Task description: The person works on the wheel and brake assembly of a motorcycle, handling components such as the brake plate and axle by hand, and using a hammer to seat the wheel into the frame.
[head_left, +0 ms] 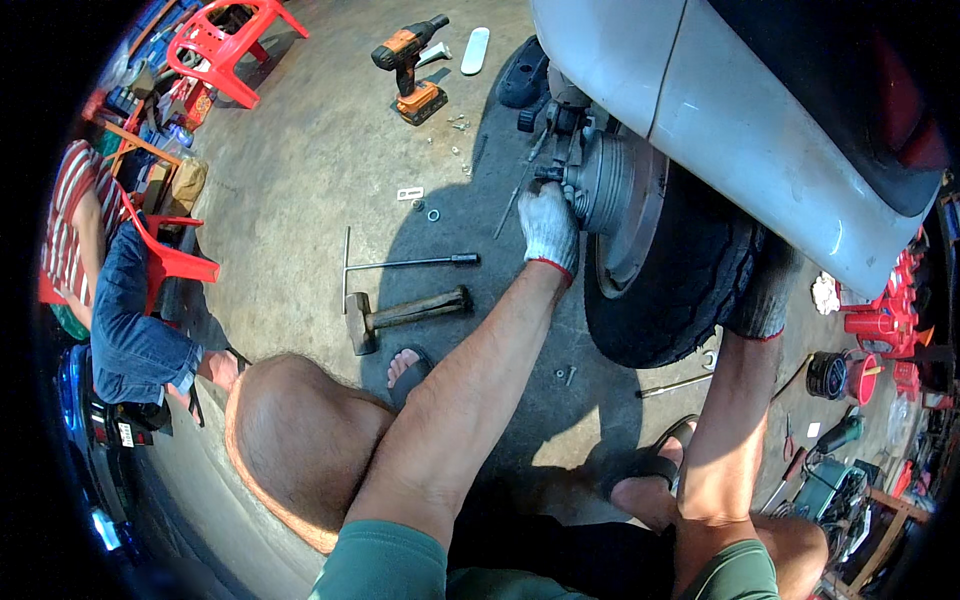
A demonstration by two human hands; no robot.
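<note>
My left hand, in a grey glove with a red cuff, is closed on the brake caliper at the side of a metal hub. The hub sits against a black tyre under a grey vehicle body. My right hand, also gloved, lies on the far side of the tyre. Its fingers are hidden between the tyre and the body. I am squatting, with bare knees and sandals near the wheel.
On the concrete lie a hammer, a T-handle wrench, a cordless drill, a screwdriver, loose bolts and washers. A person sits on a red chair at left. Red containers and tools crowd the right.
</note>
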